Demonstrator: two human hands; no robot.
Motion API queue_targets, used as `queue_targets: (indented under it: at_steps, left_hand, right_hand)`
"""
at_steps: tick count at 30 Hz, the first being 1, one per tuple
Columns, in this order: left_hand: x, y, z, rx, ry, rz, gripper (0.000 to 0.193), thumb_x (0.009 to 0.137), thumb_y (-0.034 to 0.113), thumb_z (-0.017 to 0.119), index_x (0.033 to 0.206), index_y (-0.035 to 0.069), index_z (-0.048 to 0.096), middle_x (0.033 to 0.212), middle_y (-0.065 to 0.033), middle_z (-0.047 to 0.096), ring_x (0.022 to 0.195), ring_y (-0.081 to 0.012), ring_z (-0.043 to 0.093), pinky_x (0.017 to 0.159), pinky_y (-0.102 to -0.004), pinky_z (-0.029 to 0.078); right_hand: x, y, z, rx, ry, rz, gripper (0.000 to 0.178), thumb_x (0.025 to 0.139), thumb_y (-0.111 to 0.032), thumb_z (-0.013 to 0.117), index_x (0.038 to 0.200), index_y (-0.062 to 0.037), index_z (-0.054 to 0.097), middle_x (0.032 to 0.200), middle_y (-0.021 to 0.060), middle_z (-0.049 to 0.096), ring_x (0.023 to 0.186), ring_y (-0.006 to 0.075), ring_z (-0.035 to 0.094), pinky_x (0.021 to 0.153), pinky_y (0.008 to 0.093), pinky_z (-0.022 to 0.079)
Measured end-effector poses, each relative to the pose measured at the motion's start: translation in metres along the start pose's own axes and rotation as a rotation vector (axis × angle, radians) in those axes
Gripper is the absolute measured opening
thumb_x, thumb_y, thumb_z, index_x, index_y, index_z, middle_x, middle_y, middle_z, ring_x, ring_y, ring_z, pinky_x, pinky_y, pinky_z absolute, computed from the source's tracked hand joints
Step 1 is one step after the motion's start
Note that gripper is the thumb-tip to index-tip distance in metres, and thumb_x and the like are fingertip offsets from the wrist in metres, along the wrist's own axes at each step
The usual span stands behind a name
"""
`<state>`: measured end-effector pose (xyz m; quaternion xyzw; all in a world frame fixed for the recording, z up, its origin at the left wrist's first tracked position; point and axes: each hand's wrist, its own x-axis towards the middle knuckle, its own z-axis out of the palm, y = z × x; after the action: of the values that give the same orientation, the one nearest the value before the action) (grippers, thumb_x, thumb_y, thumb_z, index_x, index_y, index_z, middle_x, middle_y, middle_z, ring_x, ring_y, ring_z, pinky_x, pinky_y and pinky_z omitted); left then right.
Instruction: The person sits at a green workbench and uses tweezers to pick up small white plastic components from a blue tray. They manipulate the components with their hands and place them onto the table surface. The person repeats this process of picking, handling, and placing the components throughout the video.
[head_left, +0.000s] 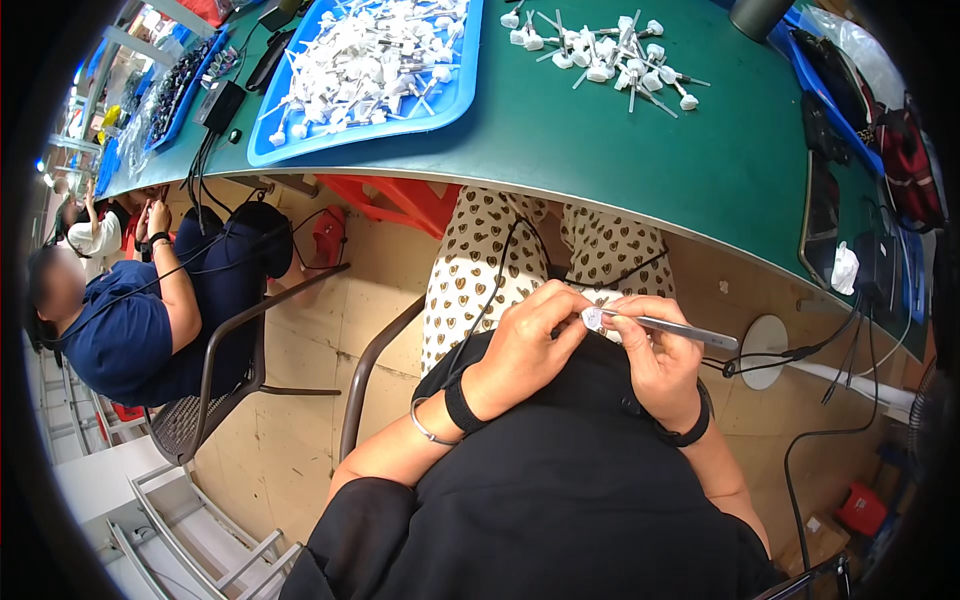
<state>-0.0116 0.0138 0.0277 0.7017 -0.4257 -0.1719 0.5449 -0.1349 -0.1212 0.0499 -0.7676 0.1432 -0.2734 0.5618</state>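
Observation:
Over my lap, my left hand (537,340) pinches a small white piece (592,319) between thumb and fingertips. My right hand (662,365) is closed around metal tweezers (690,331); their broad end sticks out to the right and their tips meet the white piece. The fingers hide much of the piece, so its exact kind does not show. On the green table (600,140) ahead lies a loose pile of small white parts (600,73) with thin stems. A blue tray (440,119) to its left is heaped with many similar parts.
The table's edge curves between the parts and my lap. Black cables (800,352) hang at the right, near a phone-like dark slab (820,215) and a crumpled white tissue (845,268). At the left, a co-worker in dark blue (130,320) sits on a brown chair (205,400).

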Motion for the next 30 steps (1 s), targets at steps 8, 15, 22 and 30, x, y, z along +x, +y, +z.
queue_targets:
  at_steps: [8, 15, 22, 30]
  left_hand:
    - [-0.0001, 0.0002, 0.0005, -0.009, 0.003, -0.006, 0.008, 0.089, -0.004, 0.073, 0.096, -0.002, 0.069, 0.094, -0.0097, 0.067, 0.077, -0.0181, 0.066, 0.065, -0.0288, 0.054]
    - [0.0002, 0.0012, 0.0005, -0.027, 0.000, -0.019, 0.009, 0.089, -0.003, 0.074, 0.096, -0.002, 0.069, 0.092, -0.0093, 0.067, 0.075, -0.0177, 0.065, 0.064, -0.0287, 0.053]
    - [-0.0002, 0.0035, 0.0004, -0.001, 0.000, -0.017, 0.010, 0.088, -0.003, 0.075, 0.096, -0.002, 0.069, 0.092, -0.0093, 0.067, 0.076, -0.0182, 0.065, 0.064, -0.0291, 0.054]
    - [-0.0034, -0.0018, 0.0006, -0.029, -0.032, -0.055, 0.011, 0.088, -0.004, 0.075, 0.098, -0.002, 0.070, 0.094, -0.0096, 0.068, 0.079, -0.0183, 0.067, 0.066, -0.0283, 0.054]
  right_hand:
    - [-0.0008, 0.0000, -0.0009, 0.024, -0.009, 0.031, 0.009, 0.096, 0.002, 0.068, 0.105, 0.0034, 0.066, 0.098, 0.0120, 0.071, 0.084, 0.0163, 0.071, 0.074, 0.0277, 0.059]
    - [0.0001, -0.0006, -0.0017, 0.023, -0.021, 0.018, 0.009, 0.096, 0.002, 0.068, 0.105, 0.0030, 0.065, 0.097, 0.0120, 0.071, 0.084, 0.0160, 0.071, 0.073, 0.0279, 0.059]
    - [0.0021, -0.0038, -0.0019, -0.092, -0.028, -0.039, 0.006, 0.095, 0.001, 0.069, 0.101, 0.0023, 0.066, 0.094, 0.0115, 0.071, 0.081, 0.0184, 0.071, 0.071, 0.0296, 0.058]
    - [0.0019, -0.0030, -0.0042, -0.134, -0.076, -0.010, 0.008, 0.094, -0.001, 0.071, 0.100, 0.0012, 0.067, 0.092, 0.0110, 0.072, 0.078, 0.0186, 0.070, 0.068, 0.0306, 0.055]
